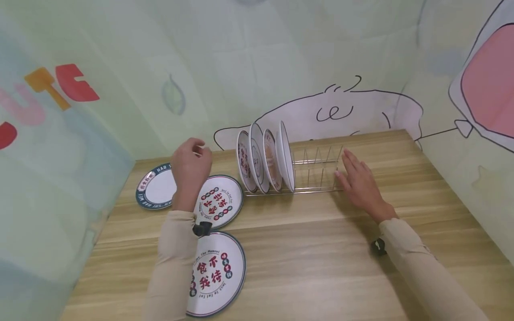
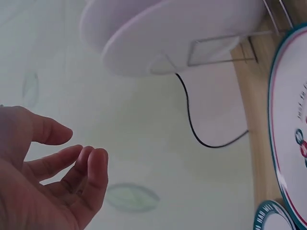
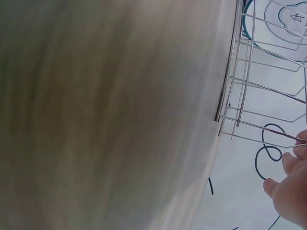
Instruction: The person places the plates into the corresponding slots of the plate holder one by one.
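Note:
My left hand (image 1: 192, 171) is raised over the table, left of the racked plates, holding nothing. In the left wrist view its fingers (image 2: 98, 172) are loosely bent, thumb apart from the fingertips. A metal wire dish rack (image 1: 315, 191) stands near the back of the table. Several plates stand on edge in its left part, the rightmost a white plate (image 1: 285, 156) seen nearly edge-on. My right hand (image 1: 361, 185), fingers extended, rests at the rack's right end. The right wrist view shows its fingertips (image 3: 271, 186) beside the end wires.
Left of the rack lie an oval blue-rimmed plate (image 1: 160, 189), partly behind my left hand, and a round plate with red characters (image 1: 218, 201). Nearer me lies another round plate (image 1: 214, 274), partly covered by my left sleeve. Printed cloth (image 1: 225, 67) hangs behind the wooden table (image 1: 301, 254).

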Demonstrator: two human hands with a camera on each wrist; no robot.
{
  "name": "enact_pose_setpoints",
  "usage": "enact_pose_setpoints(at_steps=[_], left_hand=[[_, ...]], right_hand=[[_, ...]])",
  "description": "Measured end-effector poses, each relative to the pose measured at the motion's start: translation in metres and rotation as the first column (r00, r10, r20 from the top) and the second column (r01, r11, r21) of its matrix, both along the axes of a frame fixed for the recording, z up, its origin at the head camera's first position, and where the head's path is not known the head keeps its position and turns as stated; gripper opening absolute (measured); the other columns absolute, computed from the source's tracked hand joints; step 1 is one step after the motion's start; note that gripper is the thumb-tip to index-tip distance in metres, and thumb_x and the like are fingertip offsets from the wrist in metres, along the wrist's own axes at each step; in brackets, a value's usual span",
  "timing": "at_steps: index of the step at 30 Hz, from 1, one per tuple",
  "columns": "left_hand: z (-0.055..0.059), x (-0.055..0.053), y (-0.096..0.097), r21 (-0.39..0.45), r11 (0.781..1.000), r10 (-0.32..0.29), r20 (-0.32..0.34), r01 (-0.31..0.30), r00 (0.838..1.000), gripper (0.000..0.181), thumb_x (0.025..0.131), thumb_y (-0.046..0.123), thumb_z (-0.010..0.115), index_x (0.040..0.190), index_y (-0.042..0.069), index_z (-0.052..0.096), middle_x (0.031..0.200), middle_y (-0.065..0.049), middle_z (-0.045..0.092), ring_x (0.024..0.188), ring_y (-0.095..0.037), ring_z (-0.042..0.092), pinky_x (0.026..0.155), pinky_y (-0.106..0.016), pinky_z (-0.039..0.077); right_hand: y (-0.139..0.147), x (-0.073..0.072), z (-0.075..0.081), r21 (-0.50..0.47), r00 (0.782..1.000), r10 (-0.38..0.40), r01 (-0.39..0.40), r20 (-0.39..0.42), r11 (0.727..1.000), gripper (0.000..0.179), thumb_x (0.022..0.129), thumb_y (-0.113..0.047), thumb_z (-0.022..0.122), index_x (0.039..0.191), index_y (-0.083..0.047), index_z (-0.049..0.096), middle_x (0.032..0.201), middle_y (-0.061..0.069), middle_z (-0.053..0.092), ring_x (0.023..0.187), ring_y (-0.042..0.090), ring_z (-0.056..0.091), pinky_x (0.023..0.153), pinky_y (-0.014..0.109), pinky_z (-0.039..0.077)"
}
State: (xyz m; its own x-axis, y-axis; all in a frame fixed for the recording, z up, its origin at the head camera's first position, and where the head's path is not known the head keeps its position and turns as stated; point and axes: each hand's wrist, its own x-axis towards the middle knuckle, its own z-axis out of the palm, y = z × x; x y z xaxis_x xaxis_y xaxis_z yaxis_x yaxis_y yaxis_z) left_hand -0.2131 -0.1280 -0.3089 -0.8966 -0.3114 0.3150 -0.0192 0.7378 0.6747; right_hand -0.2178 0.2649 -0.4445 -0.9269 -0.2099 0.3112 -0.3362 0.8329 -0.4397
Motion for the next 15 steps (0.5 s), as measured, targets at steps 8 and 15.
enact_pose_setpoints(at_steps=[8, 15], left_hand=[[-0.026, 0.001, -0.039, -0.076, 0.993, 0.108, 0.183, -0.095, 0.977, 0.034, 0.096, 0.018, 0.051, 0.122, 0.001, 0.066, 0.102, -0.018, 0.067, 0.089, -0.033, 0.060, 0.067, -0.037, 0.043], [-0.041, 0.002, -0.064, -0.128, 0.979, 0.189, 0.296, -0.157, 0.936, 0.038, 0.095, 0.020, 0.048, 0.121, -0.001, 0.065, 0.111, -0.022, 0.068, 0.098, -0.040, 0.062, 0.074, -0.051, 0.049]], right_hand=[[0.000, -0.001, 0.002, 0.006, 1.000, 0.004, -0.004, -0.014, 1.000, 0.062, 0.106, -0.028, 0.046, 0.151, 0.011, 0.029, 0.161, 0.028, 0.027, 0.149, 0.043, 0.026, 0.119, 0.064, 0.021], [-0.001, -0.001, 0.001, 0.005, 1.000, 0.001, -0.001, -0.016, 1.000, 0.061, 0.105, -0.026, 0.047, 0.151, 0.011, 0.030, 0.161, 0.027, 0.027, 0.148, 0.044, 0.027, 0.119, 0.064, 0.021]])
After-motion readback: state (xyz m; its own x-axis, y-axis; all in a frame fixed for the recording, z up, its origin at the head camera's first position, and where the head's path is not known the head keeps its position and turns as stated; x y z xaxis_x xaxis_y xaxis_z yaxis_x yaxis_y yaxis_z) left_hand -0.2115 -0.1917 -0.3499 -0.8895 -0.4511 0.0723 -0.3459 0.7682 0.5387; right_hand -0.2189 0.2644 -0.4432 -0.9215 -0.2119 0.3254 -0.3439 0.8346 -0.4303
